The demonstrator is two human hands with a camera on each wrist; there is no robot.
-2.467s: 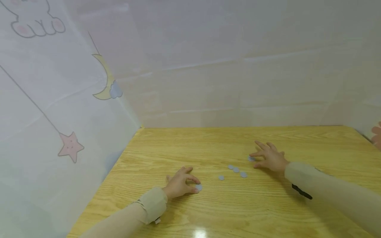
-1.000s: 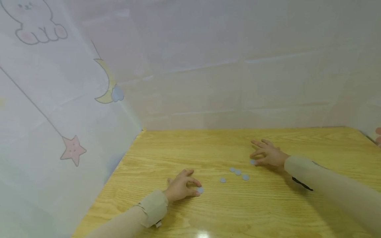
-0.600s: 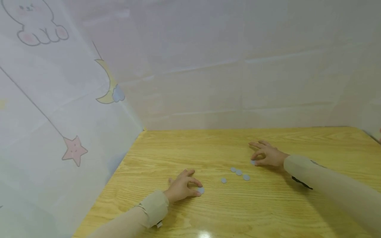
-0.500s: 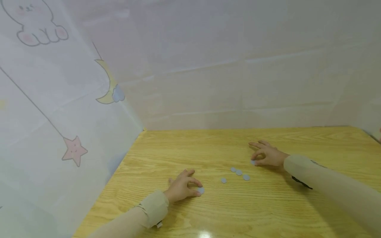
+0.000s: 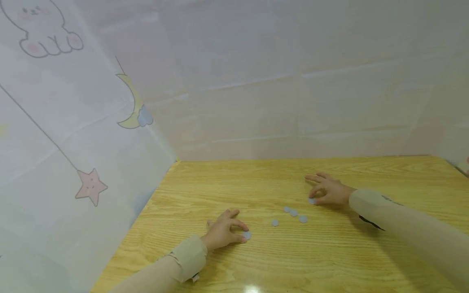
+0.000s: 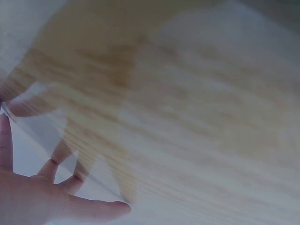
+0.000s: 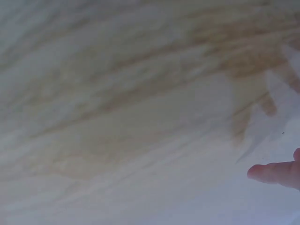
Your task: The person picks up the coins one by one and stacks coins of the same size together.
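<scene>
My left hand point(image 5: 222, 232) is low over the table, thumb and index finger at the sides of a flat pale round disc point(image 5: 247, 235), pinching it. Farther right and back, my right hand point(image 5: 332, 192) pinches another pale disc point(image 5: 312, 201) between thumb and index finger; its other fingers stretch out. Between the hands lie several like discs of slightly differing size, among them a small disc point(image 5: 275, 223) and a larger disc point(image 5: 302, 219). In the left wrist view, the left thumb point(image 6: 101, 209) shows; in the right wrist view, only fingertips point(image 7: 262, 173) appear, the disc out of sight.
The wood-grain table point(image 5: 205, 183) is glossy. A pale sheet wall point(image 5: 238, 93) rises at its back, and a printed sheet with a pink star point(image 5: 91, 186) and moon point(image 5: 133, 108) stands along the left.
The right thumb and index finger have closed on their disc, and the other right fingers have lowered. The left hand keeps its disc in place. The head view has shifted slightly.
</scene>
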